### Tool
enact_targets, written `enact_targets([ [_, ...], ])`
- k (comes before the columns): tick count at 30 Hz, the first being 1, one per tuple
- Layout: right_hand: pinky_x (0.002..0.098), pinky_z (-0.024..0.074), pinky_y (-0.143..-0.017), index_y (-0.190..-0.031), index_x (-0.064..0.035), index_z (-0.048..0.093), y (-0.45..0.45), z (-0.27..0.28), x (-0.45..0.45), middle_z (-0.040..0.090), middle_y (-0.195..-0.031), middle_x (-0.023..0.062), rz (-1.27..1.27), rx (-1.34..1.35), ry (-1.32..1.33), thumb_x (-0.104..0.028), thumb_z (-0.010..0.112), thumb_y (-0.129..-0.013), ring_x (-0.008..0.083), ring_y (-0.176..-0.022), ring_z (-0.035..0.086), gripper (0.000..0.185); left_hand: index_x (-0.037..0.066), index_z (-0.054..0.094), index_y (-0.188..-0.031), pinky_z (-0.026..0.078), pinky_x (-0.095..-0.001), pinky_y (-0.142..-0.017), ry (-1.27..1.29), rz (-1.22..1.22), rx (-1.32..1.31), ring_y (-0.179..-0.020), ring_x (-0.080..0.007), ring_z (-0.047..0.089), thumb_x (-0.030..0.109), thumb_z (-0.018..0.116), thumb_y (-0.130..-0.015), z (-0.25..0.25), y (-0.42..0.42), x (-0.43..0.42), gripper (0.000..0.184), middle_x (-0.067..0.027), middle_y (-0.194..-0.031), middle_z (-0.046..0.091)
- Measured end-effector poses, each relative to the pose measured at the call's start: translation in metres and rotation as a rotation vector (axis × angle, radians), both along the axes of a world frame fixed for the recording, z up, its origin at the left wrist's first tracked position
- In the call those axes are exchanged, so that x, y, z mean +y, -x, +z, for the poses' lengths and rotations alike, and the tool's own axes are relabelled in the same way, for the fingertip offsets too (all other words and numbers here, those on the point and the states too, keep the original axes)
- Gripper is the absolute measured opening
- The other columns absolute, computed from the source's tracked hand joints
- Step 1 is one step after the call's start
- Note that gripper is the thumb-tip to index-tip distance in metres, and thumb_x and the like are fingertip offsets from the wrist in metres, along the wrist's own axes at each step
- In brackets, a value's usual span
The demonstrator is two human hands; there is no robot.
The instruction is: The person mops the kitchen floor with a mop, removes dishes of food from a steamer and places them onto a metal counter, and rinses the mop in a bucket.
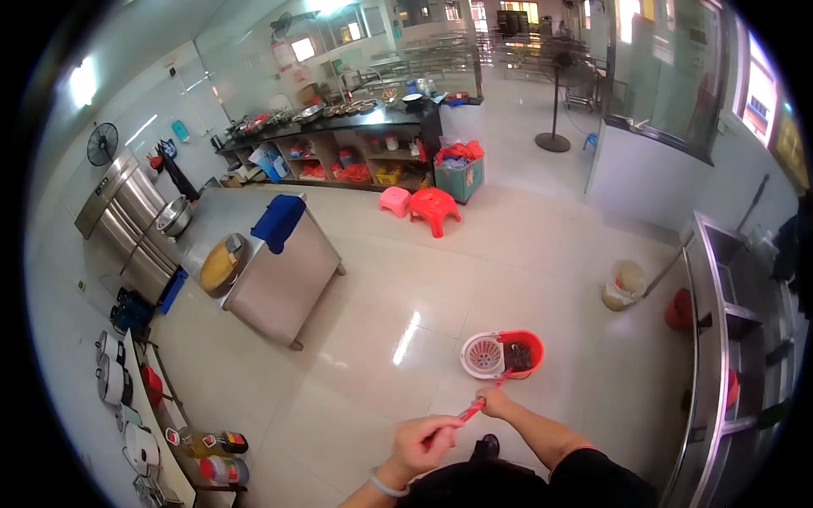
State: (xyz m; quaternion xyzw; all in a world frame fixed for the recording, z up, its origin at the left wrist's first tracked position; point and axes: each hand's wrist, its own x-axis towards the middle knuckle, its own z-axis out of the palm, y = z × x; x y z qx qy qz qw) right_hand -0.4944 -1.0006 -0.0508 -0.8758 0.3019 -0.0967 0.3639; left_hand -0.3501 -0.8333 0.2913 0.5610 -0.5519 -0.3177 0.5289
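Note:
A red mop handle slants down from my hands to a red bucket on the tiled floor. My left hand, with a pale band at its wrist, is wrapped round the upper part of the handle. Lower down, my right hand grips the same handle. The handle's lower end reaches into the bucket's dark right side, where the mop head is hard to make out. A white wringer basket fills the bucket's left side.
A steel table stands left, with a blue cloth on its corner. Red and pink stools are ahead. A pale bucket and steel sinks are right. Bottles and pots line the lower left.

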Motion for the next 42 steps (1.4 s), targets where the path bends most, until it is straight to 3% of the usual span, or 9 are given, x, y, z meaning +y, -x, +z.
enact_targets([
  [7,0.0366,0.0507,-0.067,-0.079,-0.0087,0.066,0.028,-0.069,-0.052,0.066,-0.078,0.0117,-0.056,-0.149,-0.092,-0.011,0.071,-0.072,0.0278,-0.074,0.065,0.009,0.000,0.066,-0.098,0.047,-0.0228,-0.056,0.000,-0.164,-0.053,-0.059,-0.0097,0.057,0.001,0.052,-0.088,-0.029,0.034,-0.066,0.017,-0.0043,-0.067,0.061],
  [15,0.0385,0.0502,-0.070,-0.079,-0.0073,0.064,0.009,-0.028,-0.019,0.064,-0.078,0.0135,-0.121,-0.248,-0.111,-0.004,0.069,-0.068,0.0326,-0.078,0.063,0.012,0.003,0.065,-0.102,0.048,-0.0239,-0.059,-0.051,0.043,0.074,-0.060,-0.0102,0.058,0.001,0.054,-0.087,-0.042,0.010,-0.025,0.018,-0.0049,-0.069,0.061],
  [18,0.0358,0.0501,-0.067,-0.082,-0.0052,0.064,0.007,-0.056,0.012,0.065,-0.079,0.0112,-0.145,-0.247,-0.077,-0.004,0.069,-0.070,0.0264,-0.074,0.064,0.013,0.002,0.065,-0.099,0.046,-0.0228,-0.057,-0.026,0.099,0.073,-0.060,-0.0097,0.055,0.004,0.053,-0.090,-0.047,-0.002,0.019,0.016,-0.0041,-0.071,0.062],
  [19,0.0335,0.0499,-0.064,-0.086,-0.0035,0.064,0.005,-0.053,0.025,0.065,-0.078,0.0094,-0.141,-0.224,-0.122,-0.003,0.068,-0.073,0.0210,-0.073,0.064,0.013,0.003,0.066,-0.099,0.046,-0.0230,-0.056,-0.007,-0.004,0.090,-0.059,-0.0115,0.055,0.005,0.054,-0.089,-0.041,-0.009,0.038,0.015,-0.0043,-0.070,0.062],
  [24,0.0383,0.0490,-0.069,-0.080,-0.0034,0.062,-0.016,0.013,0.073,0.064,-0.083,0.0127,-0.122,-0.228,0.066,-0.003,0.067,-0.069,0.0276,-0.075,0.062,0.012,0.004,0.064,-0.101,0.049,-0.0295,-0.065,0.008,-0.238,0.147,-0.068,-0.0214,0.059,0.016,0.060,-0.087,0.009,-0.048,0.105,0.019,-0.0085,-0.081,0.063],
  [26,0.0386,0.0487,-0.070,-0.082,-0.0035,0.061,-0.029,0.014,0.088,0.063,-0.085,0.0128,-0.114,-0.213,0.063,-0.005,0.067,-0.070,0.0278,-0.076,0.062,0.013,0.004,0.066,-0.086,0.043,-0.0284,-0.051,0.629,-0.213,0.073,-0.054,-0.0169,0.056,0.010,0.061,-0.080,0.029,-0.061,0.118,0.010,-0.0058,-0.064,0.060],
  [27,0.0388,0.0486,-0.070,-0.083,-0.0035,0.060,-0.034,0.014,0.095,0.063,-0.086,0.0129,-0.115,-0.199,0.057,-0.005,0.066,-0.070,0.0279,-0.077,0.062,0.014,0.004,0.066,-0.083,0.044,-0.0291,-0.052,0.513,-0.235,0.135,-0.054,-0.0173,0.057,0.011,0.062,-0.078,0.030,-0.061,0.126,0.009,-0.0059,-0.064,0.061],
  [35,0.0402,0.0474,-0.074,-0.091,-0.0039,0.055,-0.060,0.017,0.100,0.059,-0.091,0.0136,-0.103,-0.137,0.025,-0.011,0.064,-0.074,0.0287,-0.081,0.059,0.020,0.004,0.068,-0.074,0.044,-0.0298,-0.053,0.234,-0.131,0.131,-0.056,-0.0190,0.059,0.012,0.059,-0.078,-0.050,-0.048,0.107,0.012,-0.0074,-0.064,0.063],
  [42,0.0414,0.0464,-0.077,-0.098,-0.0043,0.051,-0.070,0.010,0.069,0.055,-0.096,0.0141,-0.040,-0.114,-0.062,-0.016,0.062,-0.077,0.0295,-0.085,0.057,0.026,0.004,0.066,-0.074,0.048,-0.0341,-0.062,0.317,0.006,-0.041,-0.065,-0.0249,0.062,0.014,0.063,-0.076,-0.165,-0.025,0.067,0.010,-0.0088,-0.071,0.066],
])
